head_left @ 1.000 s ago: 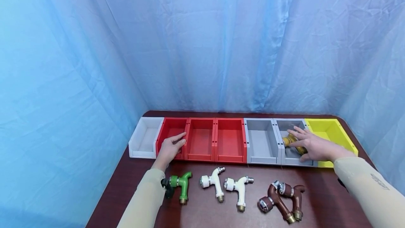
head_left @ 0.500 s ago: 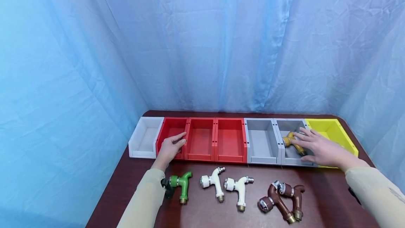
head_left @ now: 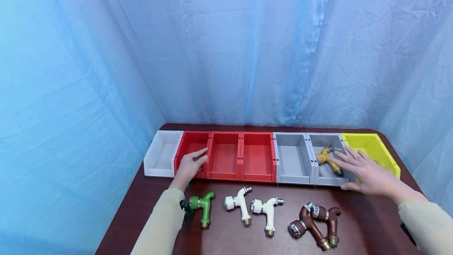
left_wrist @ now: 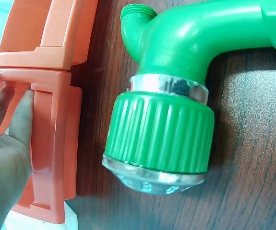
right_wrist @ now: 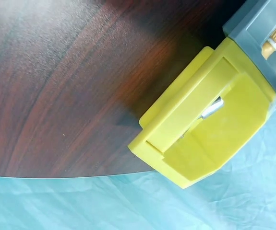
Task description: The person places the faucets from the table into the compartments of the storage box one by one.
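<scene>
Yellow bib tap [head_left: 323, 158] lies in the right gray bin [head_left: 330, 181], just beside the fingertips of your right hand [head_left: 369, 171]. At the far left, the white bin [head_left: 158, 172] stands near the left edge of the table [head_left: 247, 245]. Next to it, your left hand [head_left: 189, 167] reaches into the left red bin [head_left: 195, 137], fingers almost straight rather than clenched, tips at the wall shared with the middle red bin [head_left: 223, 175]; whether they press that wall, you cannot tell. Beside your left wrist lies the green bib tap [head_left: 205, 204]. Further right come the left white bib tap [head_left: 242, 204] and the right white bib tap [head_left: 270, 212], with a strip of tabletop between them and the fronts of the middle red bin and right red bin [head_left: 258, 177]. Past the left gray bin [head_left: 295, 179], two brown bib taps [head_left: 310, 225] lie nearer you, across a gap from the white pair. Your right hand hovers released, fingers spread, over the border with the yellow bin [head_left: 389, 156]; contact with the yellow tap is unclear. That last bin sits near the table's right edge, a chrome-ended piece [right_wrist: 212, 108] inside.
</scene>
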The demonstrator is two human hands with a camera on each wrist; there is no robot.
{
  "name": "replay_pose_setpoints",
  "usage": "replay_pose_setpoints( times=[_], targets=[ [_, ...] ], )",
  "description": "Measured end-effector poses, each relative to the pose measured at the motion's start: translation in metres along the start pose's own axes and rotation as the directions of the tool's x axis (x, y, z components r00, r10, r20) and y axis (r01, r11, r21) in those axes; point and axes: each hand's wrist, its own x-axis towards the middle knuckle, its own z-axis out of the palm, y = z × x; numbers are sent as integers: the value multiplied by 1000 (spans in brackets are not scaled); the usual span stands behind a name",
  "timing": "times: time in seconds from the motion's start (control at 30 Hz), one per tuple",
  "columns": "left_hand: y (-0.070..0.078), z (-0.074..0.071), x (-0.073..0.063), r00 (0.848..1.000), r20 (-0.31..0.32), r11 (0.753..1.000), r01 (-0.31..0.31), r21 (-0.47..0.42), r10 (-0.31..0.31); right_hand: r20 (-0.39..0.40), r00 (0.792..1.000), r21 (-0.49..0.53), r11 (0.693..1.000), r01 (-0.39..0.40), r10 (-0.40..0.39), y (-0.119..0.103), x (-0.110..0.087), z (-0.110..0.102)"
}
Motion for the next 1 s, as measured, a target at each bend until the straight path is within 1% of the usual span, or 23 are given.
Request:
replay_pose_setpoints(
  times=[0.17,0.37,0.57,0.87,1.0],
  targets=[
    [-1,1,1,1000,-2,1000,-3,3,3,21,999,16,999,-32,31,-12,-6,-1],
    [-2,1,0,1000,-8,1000,-6,10,6,37,998,64,996,-56,54,-23,-15,2],
    [-2,1,0,1000,-6,1000,-12,15,12,19,998,69,996,-63,62,-33,-21,5],
    [-2,0,1,1000,0,1000,-12,3,12,18,995,132,986,-100,99,-51,-33,13],
    [-2,-1,1,1000,2,1000,-18,4,18,0,996,139,986,-88,88,-56,-37,17]
  ],
)
